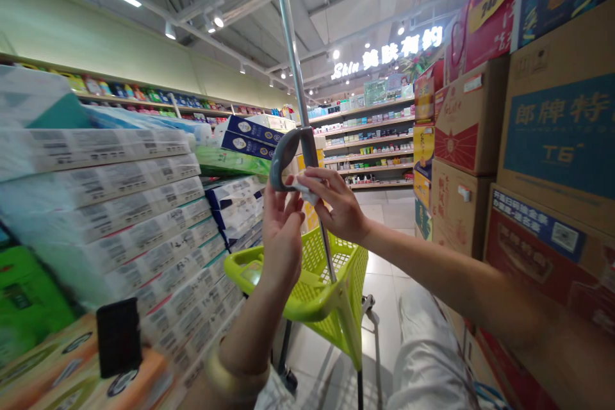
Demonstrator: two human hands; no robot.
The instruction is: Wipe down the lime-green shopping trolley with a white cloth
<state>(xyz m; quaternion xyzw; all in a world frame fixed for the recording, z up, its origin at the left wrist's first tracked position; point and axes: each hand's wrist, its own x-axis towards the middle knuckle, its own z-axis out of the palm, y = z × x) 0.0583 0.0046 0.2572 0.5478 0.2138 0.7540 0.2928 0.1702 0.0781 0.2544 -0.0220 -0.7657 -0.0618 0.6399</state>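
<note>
A grey loop-shaped handle (277, 170) sits on a metal pole (294, 51) that rises from a yellow-green shopping cart (307, 298). My left hand (282, 230) has its fingers bent against the lower end of the handle, gripping it from below. My right hand (340, 205) pinches a crumpled white tissue (305, 188) between thumb and fingers, pressed close to the handle and pole. The two hands are nearly touching. The tissue is partly hidden by my right fingers.
Stacked tissue packs (144, 211) line the left side. A black phone (119, 337) rests on orange packs (57, 365) at lower left. Cardboard boxes (562, 134) are piled along the right. Stocked shelves (369, 141) stand beyond the tiled floor (384, 275).
</note>
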